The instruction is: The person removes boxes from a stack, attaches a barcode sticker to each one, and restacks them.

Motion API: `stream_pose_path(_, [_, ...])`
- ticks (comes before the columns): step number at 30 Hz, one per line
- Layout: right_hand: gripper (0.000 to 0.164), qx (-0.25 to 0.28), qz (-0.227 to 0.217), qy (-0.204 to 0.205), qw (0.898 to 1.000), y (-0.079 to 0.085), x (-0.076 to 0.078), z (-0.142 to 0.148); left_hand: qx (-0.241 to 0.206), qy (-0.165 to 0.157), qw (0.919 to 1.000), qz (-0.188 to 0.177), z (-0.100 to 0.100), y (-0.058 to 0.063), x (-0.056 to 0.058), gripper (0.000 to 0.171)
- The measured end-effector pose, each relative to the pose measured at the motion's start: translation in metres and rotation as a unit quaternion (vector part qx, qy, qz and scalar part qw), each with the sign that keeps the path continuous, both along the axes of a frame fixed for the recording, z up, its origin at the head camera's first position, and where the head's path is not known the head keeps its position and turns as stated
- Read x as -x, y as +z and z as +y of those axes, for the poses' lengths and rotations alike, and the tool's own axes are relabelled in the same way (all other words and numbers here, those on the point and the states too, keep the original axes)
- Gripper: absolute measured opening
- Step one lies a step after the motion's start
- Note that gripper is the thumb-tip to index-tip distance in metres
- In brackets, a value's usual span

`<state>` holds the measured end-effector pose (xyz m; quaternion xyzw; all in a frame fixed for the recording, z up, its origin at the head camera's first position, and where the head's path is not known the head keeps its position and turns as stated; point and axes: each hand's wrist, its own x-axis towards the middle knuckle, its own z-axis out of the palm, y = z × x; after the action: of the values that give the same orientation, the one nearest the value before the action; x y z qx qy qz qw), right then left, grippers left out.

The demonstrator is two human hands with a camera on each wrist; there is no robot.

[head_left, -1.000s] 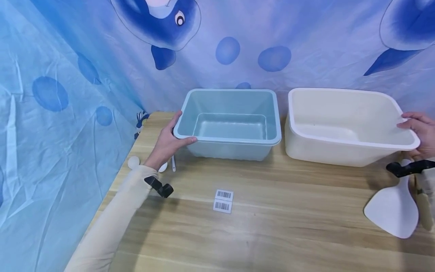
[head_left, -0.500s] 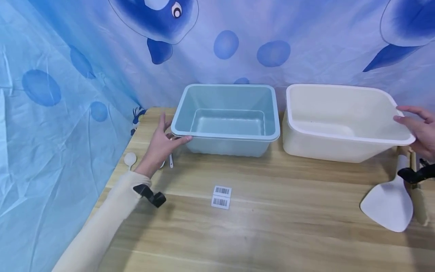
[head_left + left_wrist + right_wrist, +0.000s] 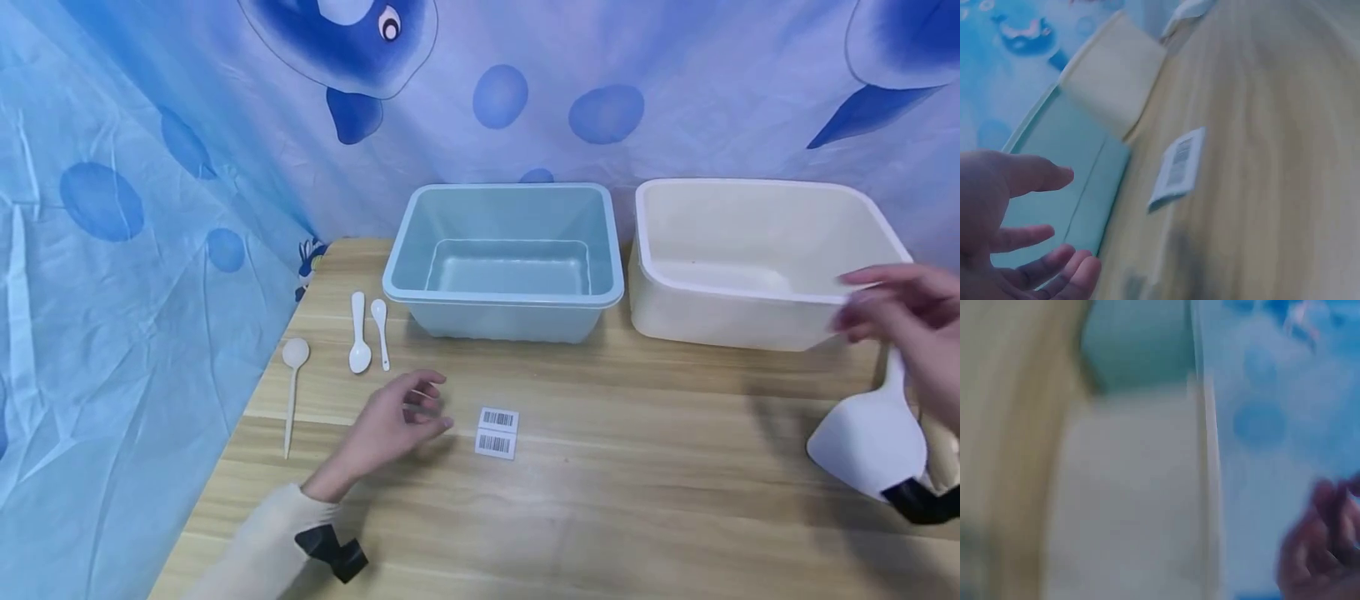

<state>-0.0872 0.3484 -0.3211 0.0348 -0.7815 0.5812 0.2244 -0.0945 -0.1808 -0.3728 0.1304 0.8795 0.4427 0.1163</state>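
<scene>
A light-blue plastic basin (image 3: 510,321) and a white plastic basin (image 3: 738,321) stand side by side at the back of the wooden table. My left hand (image 3: 393,429) hovers before the blue basin with relaxed fingers and nothing in them; it is nearest to a card with two barcodes (image 3: 497,432). In the left wrist view the fingers (image 3: 1034,175) are apart from the blue basin's wall. My right hand (image 3: 907,321), blurred by motion, is in front of the white basin's right end, its fingers loosely bent with no object visible in them. Below it lies a white spatula (image 3: 866,442).
At the table's left lie a long-handled spoon (image 3: 292,387), a white spoon (image 3: 359,337) and a smaller spoon (image 3: 381,333). A beige utensil (image 3: 941,454), partly hidden, lies beside the spatula. A blue patterned curtain (image 3: 555,108) hangs behind and to the left.
My left hand has let go of the blue basin's corner and come down towards the barcode card, uncovering the spoons. My right hand has left the white basin's rim and moved nearer me.
</scene>
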Motion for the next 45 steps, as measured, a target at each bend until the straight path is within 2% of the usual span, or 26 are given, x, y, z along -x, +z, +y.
stream_pose_path(1, [0.025, -0.010, -0.021, 0.034, 0.999, 0.015, -0.016, -0.037, 0.006, 0.000, 1.0000, 0.008, 0.005, -0.002, -0.003, 0.054])
stream_pose_path(3, [0.025, -0.062, -0.058, 0.114, 0.990, 0.008, -0.028, -0.064, 0.013, 0.006, 0.9998, 0.014, 0.015, -0.006, -0.009, 0.055])
stream_pose_path(5, [0.025, -0.125, -0.099, 0.153, 0.975, 0.001, -0.036, -0.092, 0.020, 0.016, 0.9996, 0.013, 0.026, -0.011, -0.014, 0.056])
stream_pose_path(7, [0.027, -0.136, -0.118, 0.192, 0.965, -0.011, -0.040, -0.115, 0.021, 0.026, 0.9994, 0.011, 0.035, -0.015, -0.018, 0.055])
stream_pose_path(9, [0.028, -0.124, -0.126, 0.231, 0.957, -0.023, -0.043, -0.136, 0.016, 0.031, 0.9993, 0.011, 0.042, -0.019, -0.021, 0.055])
stream_pose_path(12, [0.030, -0.114, -0.145, 0.259, 0.948, -0.038, -0.044, -0.165, 0.009, 0.036, 0.9993, 0.007, 0.048, -0.025, -0.024, 0.054])
stream_pose_path(15, [0.032, -0.117, -0.180, 0.282, 0.935, -0.050, -0.041, -0.191, 0.006, 0.040, 0.9992, 0.001, 0.051, -0.031, -0.026, 0.055])
stream_pose_path(18, [0.032, -0.143, -0.207, 0.294, 0.922, -0.058, -0.036, -0.208, -0.004, 0.041, 0.9992, -0.005, 0.055, -0.036, -0.027, 0.055])
stream_pose_path(20, [0.031, -0.150, -0.211, 0.295, 0.920, -0.064, -0.033, -0.217, -0.015, 0.042, 0.9990, -0.006, 0.058, -0.037, -0.027, 0.055])
stream_pose_path(23, [0.028, -0.145, -0.211, 0.285, 0.924, -0.075, -0.029, -0.230, -0.029, 0.045, 0.9986, -0.003, 0.060, -0.037, -0.027, 0.052])
stream_pose_path(27, [0.023, -0.099, -0.225, 0.262, 0.933, -0.088, -0.026, -0.249, -0.040, 0.047, 0.9981, 0.008, 0.063, -0.039, -0.028, 0.051])
stream_pose_path(30, [0.019, -0.069, -0.236, 0.253, 0.936, -0.093, -0.024, -0.259, -0.042, 0.042, 0.9981, 0.015, 0.064, -0.039, -0.027, 0.050])
stream_pose_path(35, [0.015, -0.057, -0.253, 0.241, 0.935, -0.095, -0.019, -0.268, -0.042, 0.033, 0.9982, 0.025, 0.066, -0.040, -0.027, 0.047])
stream_pose_path(39, [0.013, -0.014, -0.265, 0.249, 0.931, -0.099, -0.016, -0.271, -0.047, 0.041, 0.9978, 0.023, 0.065, -0.041, -0.026, 0.045])
stream_pose_path(42, [0.013, 0.020, -0.270, 0.251, 0.929, -0.102, -0.015, -0.273, -0.062, 0.051, 0.9967, 0.009, 0.064, -0.041, -0.025, 0.046])
stream_pose_path(45, [0.012, 0.039, -0.277, 0.234, 0.931, -0.104, -0.014, -0.274, -0.095, 0.065, 0.9932, -0.012, 0.063, -0.041, -0.024, 0.048])
